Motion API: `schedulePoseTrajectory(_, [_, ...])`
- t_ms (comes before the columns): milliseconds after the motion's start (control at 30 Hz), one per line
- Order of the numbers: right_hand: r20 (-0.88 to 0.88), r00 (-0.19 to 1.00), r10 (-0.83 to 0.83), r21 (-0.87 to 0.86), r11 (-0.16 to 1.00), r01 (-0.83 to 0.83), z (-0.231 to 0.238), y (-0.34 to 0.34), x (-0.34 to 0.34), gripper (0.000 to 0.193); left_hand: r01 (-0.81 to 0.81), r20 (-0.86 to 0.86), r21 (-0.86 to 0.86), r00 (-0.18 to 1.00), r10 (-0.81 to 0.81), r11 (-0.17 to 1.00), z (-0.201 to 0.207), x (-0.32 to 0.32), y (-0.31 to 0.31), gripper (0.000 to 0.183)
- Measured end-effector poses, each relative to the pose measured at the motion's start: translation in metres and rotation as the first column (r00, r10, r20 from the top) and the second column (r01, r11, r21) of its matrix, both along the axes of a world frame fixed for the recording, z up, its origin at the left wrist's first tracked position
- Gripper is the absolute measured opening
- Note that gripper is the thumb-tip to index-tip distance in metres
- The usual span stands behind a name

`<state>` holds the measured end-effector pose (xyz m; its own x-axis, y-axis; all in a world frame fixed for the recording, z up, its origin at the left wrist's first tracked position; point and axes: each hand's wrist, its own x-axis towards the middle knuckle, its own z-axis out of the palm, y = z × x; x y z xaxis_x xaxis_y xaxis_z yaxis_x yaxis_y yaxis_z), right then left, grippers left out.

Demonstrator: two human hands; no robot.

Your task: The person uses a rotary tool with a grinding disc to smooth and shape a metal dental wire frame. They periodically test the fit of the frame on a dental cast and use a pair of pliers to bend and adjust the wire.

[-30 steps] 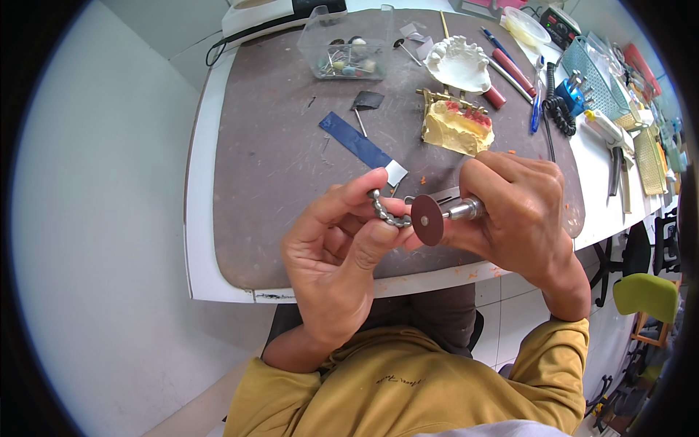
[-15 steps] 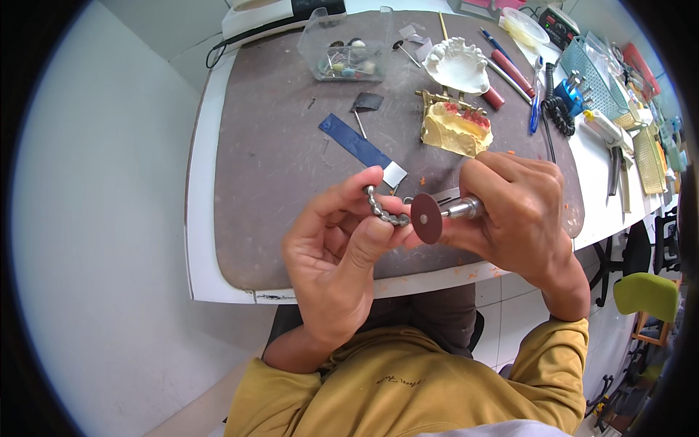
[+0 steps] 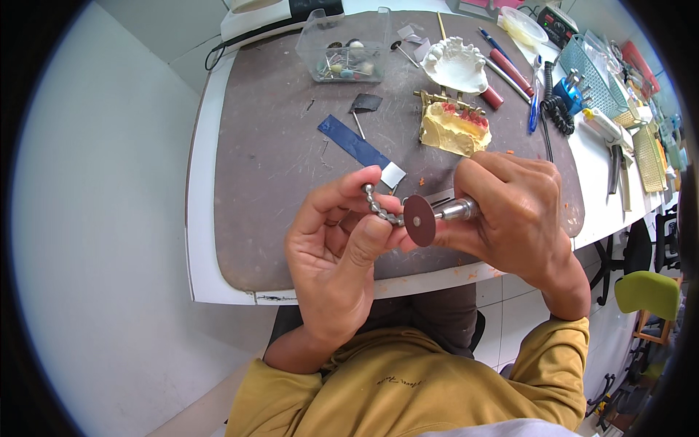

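Observation:
Between the thumb and fingers of my left hand (image 3: 331, 244) is a curved metal dental bridge (image 3: 373, 203), a row of shiny tooth-shaped units. My right hand (image 3: 513, 215) is wrapped round a silver rotary handpiece (image 3: 460, 210). A thin reddish-brown cutting disc (image 3: 420, 221) is mounted at the handpiece's tip. The disc stands at the right end of the bridge and covers part of it; whether they touch I cannot tell. Just beyond my hands lie a yellow dental cast (image 3: 453, 131) with red wax on a brass articulator and a white tooth cast (image 3: 455, 65).
A clear box (image 3: 344, 54) of polishing burs stands at the back left. A blue strip (image 3: 354, 140) and a black sandpaper piece (image 3: 366, 102) lie on the brown mat (image 3: 269, 167). Pens, a red wax stick (image 3: 512, 71), a blue bur stand (image 3: 570, 95) and baskets line the right side.
The disc and handpiece have shifted slightly left, so the disc now overlaps the right end of the bridge. My left hand has hardly moved.

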<state>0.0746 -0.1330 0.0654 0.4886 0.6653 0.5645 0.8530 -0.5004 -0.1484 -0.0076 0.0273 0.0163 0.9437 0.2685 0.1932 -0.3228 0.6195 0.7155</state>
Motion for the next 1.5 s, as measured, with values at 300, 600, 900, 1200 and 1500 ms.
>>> schedulePoseTrajectory(300, [-0.002,1.0,0.012,0.012,1.0,-0.012,-0.0014,-0.0011,0.0009,0.058,-0.015,0.007,-0.005,1.0,0.015,1.0,-0.0008,0.0,-0.0011,0.035])
schedulePoseTrajectory(600, [0.015,1.0,-0.009,-0.002,1.0,0.009,-0.0019,-0.0007,0.0004,0.058,-0.018,0.033,0.006,0.999,0.018,1.0,-0.002,0.0001,-0.0006,0.036])
schedulePoseTrajectory(900, [0.008,1.0,-0.012,-0.004,1.0,0.012,-0.0016,-0.0017,0.0011,0.057,0.004,0.042,0.099,0.999,-0.008,0.995,-0.0017,-0.001,0.0013,0.042])
schedulePoseTrajectory(1200, [0.011,1.0,-0.006,0.029,1.0,0.006,-0.0035,-0.0019,0.0012,0.058,0.0,0.033,0.108,0.999,-0.004,0.994,-0.0009,-0.0014,0.001,0.042])
schedulePoseTrajectory(1500, [-0.021,1.0,-0.008,0.005,1.0,0.008,-0.002,-0.0047,0.0005,0.055,-0.003,0.01,0.096,1.0,0.002,0.995,-0.0011,-0.0034,-0.0016,0.042])
